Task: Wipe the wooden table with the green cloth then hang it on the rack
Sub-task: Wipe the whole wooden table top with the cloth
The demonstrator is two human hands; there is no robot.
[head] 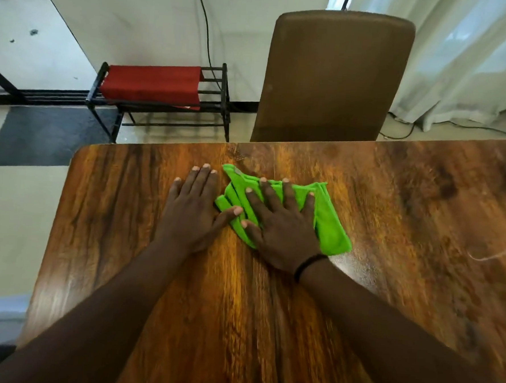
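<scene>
A folded green cloth (329, 225) lies on the wooden table (407, 218) near its far edge. My right hand (279, 222) presses flat on the cloth, fingers spread, covering its left half. Just left of the cloth, my left hand (193, 205) rests flat on the bare wood, its thumb touching the cloth's edge. A black metal rack (215, 106) stands on the floor beyond the table's far left corner, with a red cloth (151, 84) draped over its top rails.
A brown chair (332, 77) is pushed against the table's far edge. A dark mat (48, 134) lies on the floor at left. White curtains (467, 56) hang at the back right, and black cables (206, 34) run down the wall and along the floor.
</scene>
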